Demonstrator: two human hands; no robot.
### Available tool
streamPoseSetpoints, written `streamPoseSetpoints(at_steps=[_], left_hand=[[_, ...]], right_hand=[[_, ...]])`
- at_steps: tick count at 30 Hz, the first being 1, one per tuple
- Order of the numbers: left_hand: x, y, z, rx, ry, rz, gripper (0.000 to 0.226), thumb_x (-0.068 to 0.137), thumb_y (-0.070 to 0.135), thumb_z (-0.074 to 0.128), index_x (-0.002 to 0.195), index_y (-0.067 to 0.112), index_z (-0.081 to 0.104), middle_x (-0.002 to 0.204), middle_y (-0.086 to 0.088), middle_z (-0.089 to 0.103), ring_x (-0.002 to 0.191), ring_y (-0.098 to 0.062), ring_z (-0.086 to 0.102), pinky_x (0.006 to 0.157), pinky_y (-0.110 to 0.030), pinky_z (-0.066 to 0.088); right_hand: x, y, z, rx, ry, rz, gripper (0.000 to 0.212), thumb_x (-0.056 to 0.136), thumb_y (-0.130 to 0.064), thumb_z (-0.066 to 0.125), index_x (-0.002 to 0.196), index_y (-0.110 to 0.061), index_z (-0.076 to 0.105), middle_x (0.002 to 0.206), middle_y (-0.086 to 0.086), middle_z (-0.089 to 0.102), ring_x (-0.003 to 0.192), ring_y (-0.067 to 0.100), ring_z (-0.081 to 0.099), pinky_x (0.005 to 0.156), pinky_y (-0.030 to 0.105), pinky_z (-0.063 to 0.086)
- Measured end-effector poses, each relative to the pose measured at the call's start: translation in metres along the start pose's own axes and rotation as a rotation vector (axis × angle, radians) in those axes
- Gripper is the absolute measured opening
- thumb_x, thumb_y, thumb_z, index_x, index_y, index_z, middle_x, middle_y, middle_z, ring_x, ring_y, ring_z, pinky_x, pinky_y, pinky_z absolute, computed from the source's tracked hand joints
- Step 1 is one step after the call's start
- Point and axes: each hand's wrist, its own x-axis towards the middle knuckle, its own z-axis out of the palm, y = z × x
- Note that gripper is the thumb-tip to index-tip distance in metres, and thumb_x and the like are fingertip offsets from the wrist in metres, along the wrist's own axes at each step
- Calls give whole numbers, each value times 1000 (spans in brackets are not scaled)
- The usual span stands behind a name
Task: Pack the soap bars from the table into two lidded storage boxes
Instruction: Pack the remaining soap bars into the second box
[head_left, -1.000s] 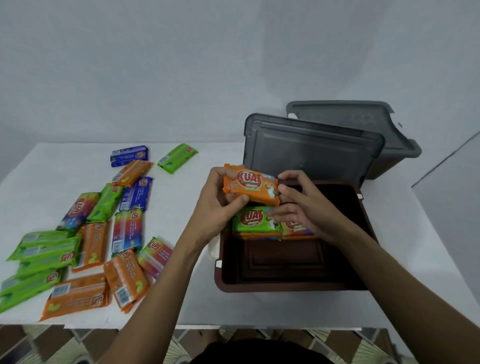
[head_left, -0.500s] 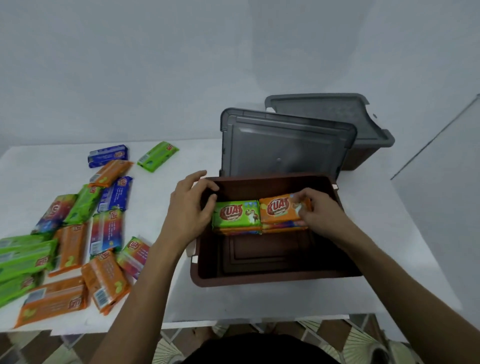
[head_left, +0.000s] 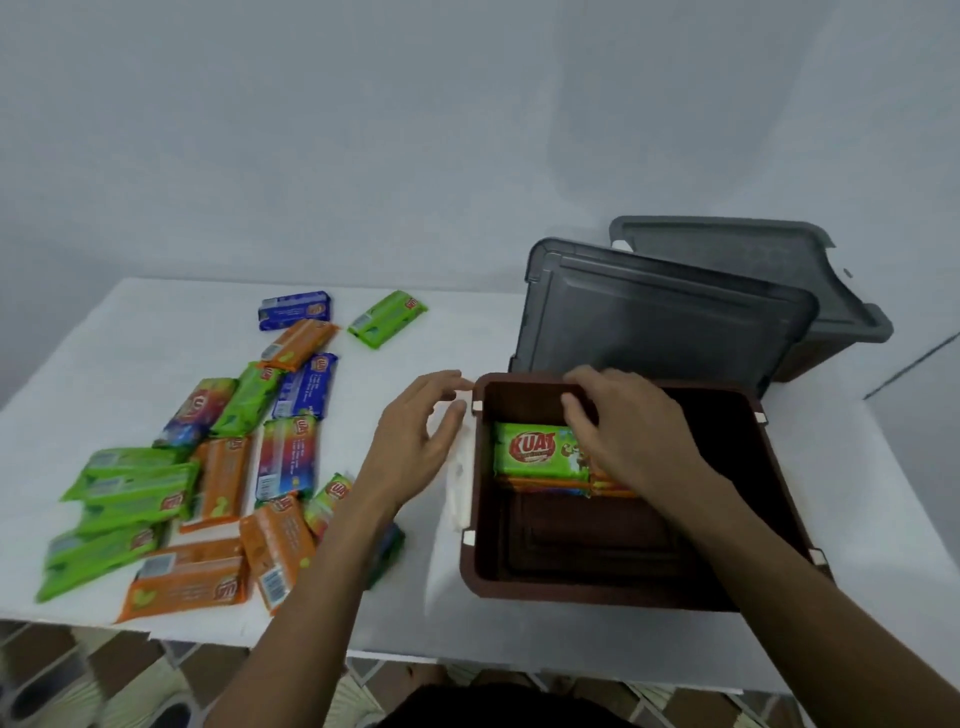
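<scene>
Head view: our right hand (head_left: 626, 434) rests relaxed fingers on the packed bars (head_left: 535, 449) at the box's (head_left: 597, 590) twelve o'clock, snugging the row. Our left hand (head_left: 418, 447), fingers spread and empty, should fetch loose soap (head_left: 187, 584) from nine o'clock.

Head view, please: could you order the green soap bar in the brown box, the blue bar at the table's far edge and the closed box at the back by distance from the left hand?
1. Green soap bar, inside the brown box, just right of the left hand.
2. Blue bar, far edge, to its left.
3. Closed box, back right.
</scene>
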Motion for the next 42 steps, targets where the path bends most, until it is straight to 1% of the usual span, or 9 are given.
streamPoseSetpoints(at_steps=[6,11,17,21,25,30,36,39,42], left_hand=[[4,-80,-72,172,70,-201,18,95,21,58,111,22,65,115,4,67,101,-8,60,83,-28,47],[32,-147,-128,388,31,-332,21,90,21,60,111,17,65,108,-7,67,92,-27,62,73,-33,46],[71,-192,-138,553,-96,-426,43,91,51,54,123,22,57,123,-9,63,105,-29,60,87,-45,50],[86,-202,-129,562,-172,-488,53,86,61,55,124,25,51,119,-5,64,106,-25,60,91,-45,49],[94,-205,-126,534,-179,-522,54,84,61,59,122,24,46,113,-6,65,99,-26,63,86,-45,52],[85,-196,-128,490,-98,-457,56,88,50,59,136,28,41,109,-11,64,96,-28,61,82,-40,51],[68,-159,-125,34,99,-459,80,78,45,62,144,53,17,116,-8,60,96,-25,64,85,-46,55],[64,-124,-118,-131,157,-426,93,69,39,66,144,59,14,110,-12,58,91,-23,63,83,-40,56],[55,-84,-106,-252,187,-302,76,73,32,75,138,40,36,114,-7,56,104,-10,59,89,-28,54]], right_hand=[[92,-69,33,246,-120,-100,32,95,-34,49,124,-23,57,100,6,65,92,23,61,83,40,50],[183,-109,93,126,-416,-45,57,93,-44,53,144,-26,36,124,15,50,114,33,51,93,39,44],[250,-143,158,77,-543,43,93,76,-58,70,151,-32,21,148,21,27,137,40,28,108,46,33],[261,-154,192,-11,-578,80,91,78,-60,66,151,-36,18,155,26,9,142,46,11,113,53,26],[263,-152,201,-24,-540,142,65,86,-51,61,144,-42,34,150,25,15,134,46,22,109,47,31],[254,-142,180,79,-540,140,50,75,-40,70,117,-28,47,116,14,37,106,39,44,84,35,40],[223,-110,136,447,-402,166,22,83,-22,60,98,-22,44,87,7,55,68,22,48,54,27,41],[203,-91,105,526,-258,183,14,87,-12,53,96,-23,51,91,11,56,69,23,50,49,28,42],[175,-71,67,604,-221,90,28,87,-6,51,93,-33,56,99,8,60,84,26,61,58,37,57]])
